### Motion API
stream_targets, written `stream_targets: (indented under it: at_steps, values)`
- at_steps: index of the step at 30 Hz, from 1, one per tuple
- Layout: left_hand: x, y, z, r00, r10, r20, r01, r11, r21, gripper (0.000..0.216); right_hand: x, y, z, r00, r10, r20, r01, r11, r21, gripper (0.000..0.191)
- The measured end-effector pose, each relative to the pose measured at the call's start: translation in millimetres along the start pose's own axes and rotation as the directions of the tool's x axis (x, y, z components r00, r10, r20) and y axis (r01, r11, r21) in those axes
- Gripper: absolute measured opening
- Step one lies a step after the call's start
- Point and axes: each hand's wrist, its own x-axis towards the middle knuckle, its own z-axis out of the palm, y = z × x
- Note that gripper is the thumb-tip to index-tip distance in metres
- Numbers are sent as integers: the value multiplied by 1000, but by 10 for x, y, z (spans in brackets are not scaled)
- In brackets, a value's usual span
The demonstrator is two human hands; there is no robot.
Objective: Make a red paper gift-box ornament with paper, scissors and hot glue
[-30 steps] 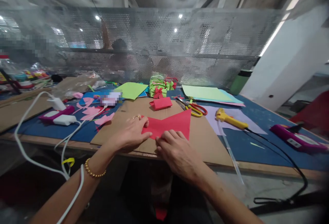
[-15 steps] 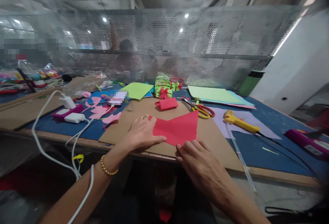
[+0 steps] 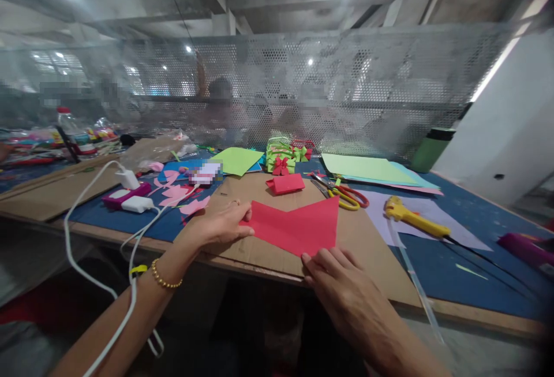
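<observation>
A sheet of red paper, with a notch in its far edge, lies over the brown cardboard in front of me. My left hand pinches its left end between thumb and fingers. At the near right corner, my right hand grips the edge, its fingers curled and the thumb at the rim. Just beyond the sheet sits a folded red paper piece. Two pairs of scissors, with yellow handles and red handles, rest to its right.
A yellow glue gun lies on lilac paper at right. Small green and red paper baskets stand at the back. Pale green sheets and a green tumbler are back right. White cables loop over the left table edge.
My left hand has slid left along the red paper to its end, uncovering more of it. The right hand keeps its hold at the near corner. The camera view has shifted slightly.
</observation>
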Motion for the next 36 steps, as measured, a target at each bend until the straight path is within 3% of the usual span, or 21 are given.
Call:
stream_targets:
  at_steps: [15,18,21,22,24,25,31,36]
  values:
    - [-83,-271,-135,998,-54,-19,55,995,79,7,-44,70,21,999,-11,38,10,999,35,19]
    - [-185,-76,-75,991,-74,-115,91,985,150,16,-48,77,46,1000,-5,28,4,999,48,18]
    - [-258,310,158,938,-56,-342,139,965,224,22,-42,65,64,1000,12,9,-13,998,57,17]
    - [-273,440,257,928,34,-370,60,969,241,21,-38,55,63,1000,23,9,-24,998,53,15]
    - [-290,636,446,927,250,-280,-190,955,226,35,-29,32,55,999,41,28,-42,998,38,11]
    - [-294,690,527,917,271,-293,-219,955,200,45,-25,21,49,998,47,40,-48,998,31,10]
    - [-278,589,745,886,330,-326,-261,936,238,63,-31,-20,67,994,96,56,-98,995,28,18]
    - [-292,520,769,873,347,-344,-266,928,260,69,-233,-32,-40,990,136,-36,-134,990,36,15]
